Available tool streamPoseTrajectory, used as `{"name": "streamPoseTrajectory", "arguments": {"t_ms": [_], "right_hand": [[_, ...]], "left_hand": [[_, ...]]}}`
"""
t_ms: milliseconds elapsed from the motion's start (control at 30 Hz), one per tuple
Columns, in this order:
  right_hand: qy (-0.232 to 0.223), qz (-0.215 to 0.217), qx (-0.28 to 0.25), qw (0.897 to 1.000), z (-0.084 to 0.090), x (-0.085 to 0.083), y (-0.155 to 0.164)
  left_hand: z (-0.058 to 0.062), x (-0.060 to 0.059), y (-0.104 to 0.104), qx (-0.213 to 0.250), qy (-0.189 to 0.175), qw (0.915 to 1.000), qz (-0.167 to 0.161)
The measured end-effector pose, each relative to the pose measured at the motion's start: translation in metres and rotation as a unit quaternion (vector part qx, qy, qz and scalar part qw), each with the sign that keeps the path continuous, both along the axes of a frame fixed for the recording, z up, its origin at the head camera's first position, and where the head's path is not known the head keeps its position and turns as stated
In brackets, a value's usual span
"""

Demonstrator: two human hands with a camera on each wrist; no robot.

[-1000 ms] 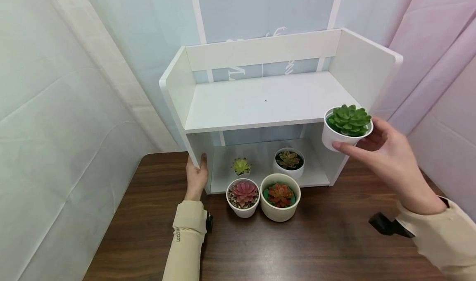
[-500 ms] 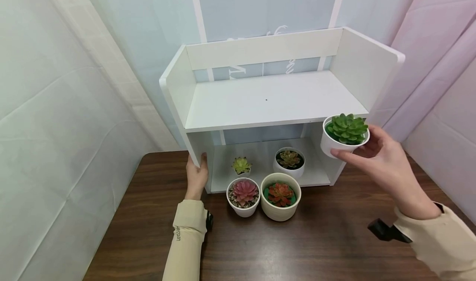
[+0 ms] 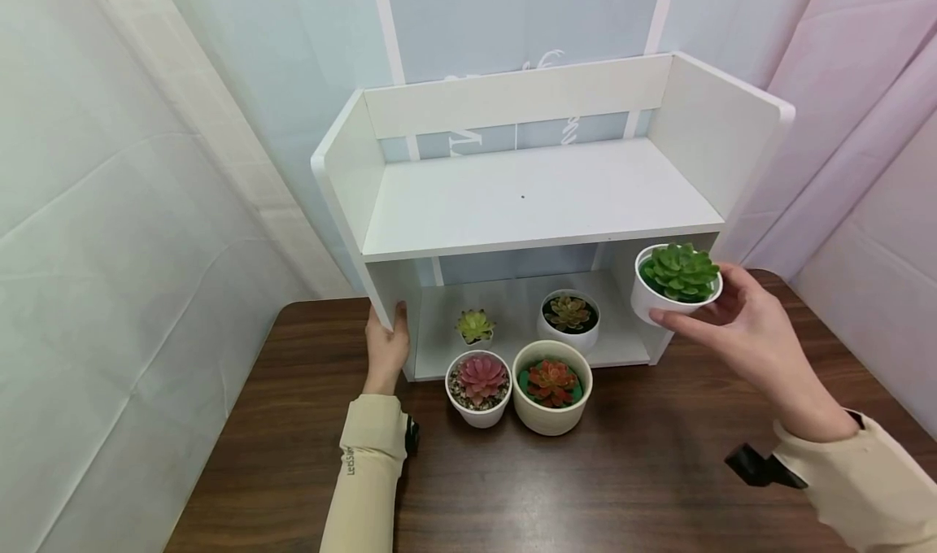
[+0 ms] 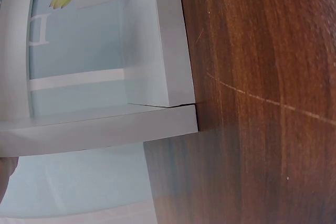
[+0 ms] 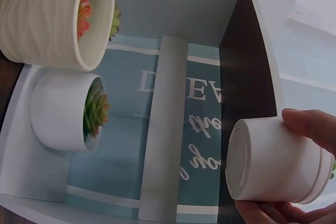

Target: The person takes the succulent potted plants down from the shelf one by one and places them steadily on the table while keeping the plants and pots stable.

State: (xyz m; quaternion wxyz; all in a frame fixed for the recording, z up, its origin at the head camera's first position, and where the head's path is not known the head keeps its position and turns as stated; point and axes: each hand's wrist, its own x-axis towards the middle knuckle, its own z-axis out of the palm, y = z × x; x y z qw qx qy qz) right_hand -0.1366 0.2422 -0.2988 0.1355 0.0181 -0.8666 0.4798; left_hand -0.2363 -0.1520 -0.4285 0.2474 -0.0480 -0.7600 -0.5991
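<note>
My right hand (image 3: pixel 754 341) grips a white pot with a green succulent (image 3: pixel 679 274), thumb on the near side, held in the air before the right end of the white shelf unit (image 3: pixel 542 195). The right wrist view shows the underside of this white pot (image 5: pixel 273 161). At the left side panel (image 3: pixel 391 293), my left hand (image 3: pixel 386 350) holds the panel's lower front edge, thumb on the inner face. On the lower shelf stand a small yellow-green succulent (image 3: pixel 476 327) and a white pot with a brownish succulent (image 3: pixel 569 320).
In front of the unit, on the brown wooden table (image 3: pixel 512 496), a pink succulent in a white pot (image 3: pixel 479 389) stands beside a cream pot with a red succulent (image 3: pixel 551 388). Curtains (image 3: pixel 146 211) hang behind and at both sides.
My right hand has lowered the green succulent from the upper shelf's front edge to the height of the lower opening. My left hand stays on the side panel.
</note>
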Motion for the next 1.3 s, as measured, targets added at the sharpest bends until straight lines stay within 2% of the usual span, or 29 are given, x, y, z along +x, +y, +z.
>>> {"name": "streamPoseTrajectory", "arguments": {"t_ms": [300, 667, 1067, 1300], "right_hand": [[-0.001, -0.010, 0.026, 1.000, -0.013, 0.000, 0.002], [-0.009, -0.001, 0.048, 0.999, -0.031, 0.001, 0.000], [-0.016, 0.009, 0.053, 0.998, -0.053, -0.003, -0.004], [-0.017, 0.004, 0.052, 0.998, -0.060, -0.003, -0.007]], "left_hand": [[0.000, 0.001, 0.001, 0.001, 0.002, 1.0000, 0.002], [0.000, 0.001, 0.001, -0.001, 0.002, 1.0000, 0.004], [-0.001, 0.001, 0.000, 0.001, 0.007, 1.0000, -0.001], [0.000, 0.000, 0.000, 0.002, 0.011, 0.9999, -0.003]]}}
